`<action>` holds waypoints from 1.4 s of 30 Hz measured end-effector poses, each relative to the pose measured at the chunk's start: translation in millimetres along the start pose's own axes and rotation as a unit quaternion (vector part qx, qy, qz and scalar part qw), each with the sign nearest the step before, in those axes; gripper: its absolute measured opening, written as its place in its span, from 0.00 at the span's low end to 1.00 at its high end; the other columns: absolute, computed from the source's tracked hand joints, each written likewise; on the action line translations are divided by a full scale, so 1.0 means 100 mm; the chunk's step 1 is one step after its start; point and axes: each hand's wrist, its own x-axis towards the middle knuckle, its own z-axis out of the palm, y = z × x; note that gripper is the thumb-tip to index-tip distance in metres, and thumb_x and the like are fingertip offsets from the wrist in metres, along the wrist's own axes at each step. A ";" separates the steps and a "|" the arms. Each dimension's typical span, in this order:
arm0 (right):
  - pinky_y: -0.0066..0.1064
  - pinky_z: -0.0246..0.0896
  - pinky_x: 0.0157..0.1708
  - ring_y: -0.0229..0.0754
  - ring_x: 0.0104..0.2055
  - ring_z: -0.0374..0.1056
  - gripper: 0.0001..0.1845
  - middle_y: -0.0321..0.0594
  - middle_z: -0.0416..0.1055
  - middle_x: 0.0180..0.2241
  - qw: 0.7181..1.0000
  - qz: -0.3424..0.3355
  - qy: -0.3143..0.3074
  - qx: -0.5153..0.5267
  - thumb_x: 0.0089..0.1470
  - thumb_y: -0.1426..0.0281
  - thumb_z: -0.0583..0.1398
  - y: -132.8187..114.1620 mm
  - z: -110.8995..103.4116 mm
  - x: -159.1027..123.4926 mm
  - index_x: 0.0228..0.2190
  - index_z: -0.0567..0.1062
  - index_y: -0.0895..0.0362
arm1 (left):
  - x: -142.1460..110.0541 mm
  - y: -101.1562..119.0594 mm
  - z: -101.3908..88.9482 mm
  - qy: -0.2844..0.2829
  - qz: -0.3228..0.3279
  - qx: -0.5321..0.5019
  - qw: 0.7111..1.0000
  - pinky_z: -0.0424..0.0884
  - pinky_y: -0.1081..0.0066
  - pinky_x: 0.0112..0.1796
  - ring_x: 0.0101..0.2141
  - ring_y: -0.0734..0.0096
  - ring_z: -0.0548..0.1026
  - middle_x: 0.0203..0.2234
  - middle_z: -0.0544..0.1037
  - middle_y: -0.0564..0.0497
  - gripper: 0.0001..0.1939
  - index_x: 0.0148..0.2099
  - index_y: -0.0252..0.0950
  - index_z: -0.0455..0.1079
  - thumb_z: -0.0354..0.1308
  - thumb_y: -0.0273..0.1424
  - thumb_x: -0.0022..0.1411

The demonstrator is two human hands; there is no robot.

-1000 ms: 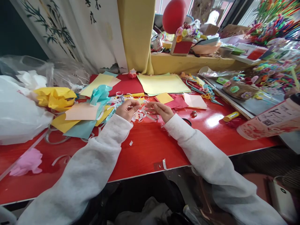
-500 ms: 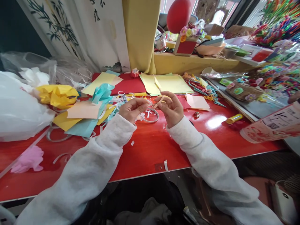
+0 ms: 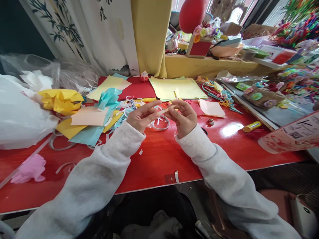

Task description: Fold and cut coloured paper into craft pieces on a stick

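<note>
Above the red table, my left hand [image 3: 142,116] pinches one end of a narrow pale paper strip [image 3: 163,112] between thumb and finger. Facing it, my right hand [image 3: 182,116] is closed on the same strip, and a yellowish tail of paper sticks up past its fingers. Part of the strip is hidden by the right fingers. Just below the hands lies a thin ring [image 3: 163,125], like a roll of tape, among white paper scraps. A stack of pale yellow paper [image 3: 178,87] lies behind the hands.
Yellow, teal and peach sheets [image 3: 88,117] lie left, near a white plastic bag [image 3: 22,113] and pink crumpled paper [image 3: 30,168]. To the right are small metal pieces [image 3: 210,122], a yellow tube [image 3: 252,126], scissors [image 3: 235,109] and a tilted paper cup [image 3: 291,134].
The strip between my fingers has straightened out from a curved loop, and its upright tail now stands lower and further right. My right hand has shifted slightly. The view has turned slightly.
</note>
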 end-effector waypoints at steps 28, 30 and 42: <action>0.32 0.65 0.37 0.32 0.33 0.65 0.11 0.33 0.64 0.30 0.999 -0.016 -0.019 -0.028 0.45 0.67 0.57 0.06 0.02 0.00 0.33 0.63 0.53 | 0.01 -0.04 -0.01 0.007 0.044 0.202 0.978 0.67 0.74 0.30 0.28 0.75 0.71 0.27 0.74 0.50 0.10 0.32 0.36 0.71 0.57 0.34 0.47; 0.32 0.65 0.37 0.32 0.33 0.65 0.11 0.34 0.65 0.31 0.998 -0.018 -0.016 -0.052 0.44 0.67 0.57 0.06 0.01 0.01 0.33 0.63 0.53 | 0.01 -0.03 -0.02 0.001 0.073 0.250 0.966 0.66 0.75 0.28 0.26 0.77 0.69 0.24 0.72 0.52 0.08 0.30 0.36 0.71 0.56 0.34 0.48; 0.31 0.62 0.35 0.35 0.36 0.64 0.08 0.35 0.67 0.31 0.988 -0.058 -0.047 -0.135 0.45 0.67 0.57 -0.03 0.06 -0.05 0.30 0.65 0.54 | 0.01 -0.11 -0.02 -0.030 0.147 0.344 0.927 0.62 0.74 0.28 0.26 0.76 0.64 0.23 0.68 0.54 0.09 0.26 0.36 0.64 0.55 0.37 0.50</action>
